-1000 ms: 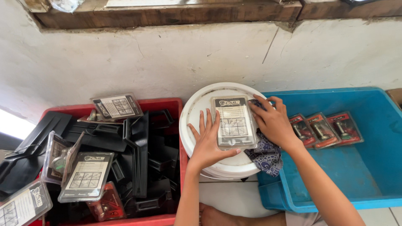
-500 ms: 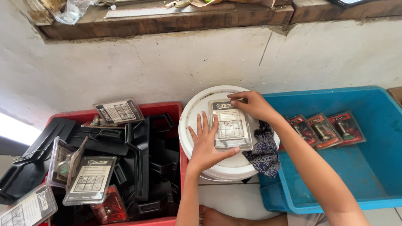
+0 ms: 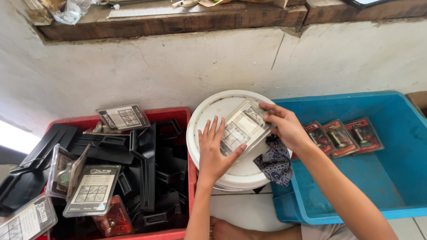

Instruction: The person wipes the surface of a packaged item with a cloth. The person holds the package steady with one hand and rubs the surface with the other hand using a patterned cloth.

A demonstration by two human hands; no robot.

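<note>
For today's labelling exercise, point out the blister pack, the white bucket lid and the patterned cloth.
blister pack (image 3: pixel 242 128), head view, middle of its printed card.
bucket lid (image 3: pixel 212 109), head view, bare upper-left part of the top.
cloth (image 3: pixel 275 162), head view, middle of the dark fabric.

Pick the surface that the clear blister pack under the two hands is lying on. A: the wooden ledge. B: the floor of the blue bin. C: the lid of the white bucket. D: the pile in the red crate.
C: the clear blister pack lies on the white bucket lid, with the left hand and right hand on it, between the red crate and the blue bin.
</note>
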